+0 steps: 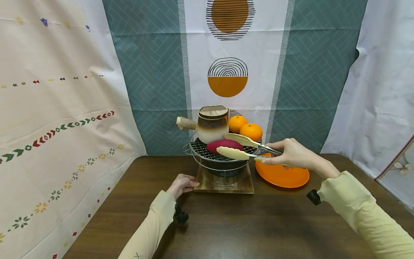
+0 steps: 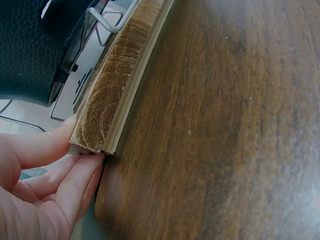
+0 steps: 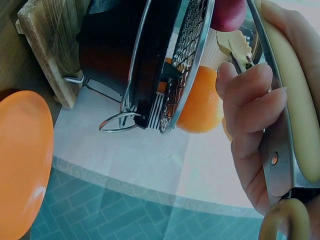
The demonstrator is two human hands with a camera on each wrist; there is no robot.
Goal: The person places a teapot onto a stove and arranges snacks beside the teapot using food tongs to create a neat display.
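Observation:
My left hand point(image 1: 182, 184) pinches the front left corner of a wooden board point(image 1: 239, 186), thumb on top and fingers at its edge. On the board stands a small black grill stove point(image 1: 223, 166) with a round wire rack point(image 1: 199, 148). A dark pink sweet potato point(image 1: 220, 145) lies on the rack. My right hand point(image 1: 292, 156) grips tongs point(image 1: 234, 154) with cream scalloped tips. Those tips are spread, one overlapping the sweet potato's near side and the other behind its right end. In the right wrist view, my fingers wrap around the tongs' cream-and-metal handle point(image 3: 295, 100).
A white and brown teapot point(image 1: 211, 128) with a rope-wrapped handle point(image 1: 186, 123) sits at the rack's back left. Two oranges point(image 1: 250, 132) rest at its back right. Right of the stove, an orange plate point(image 1: 284, 177) lies on the brown table point(image 1: 226, 223). Curtains hang behind.

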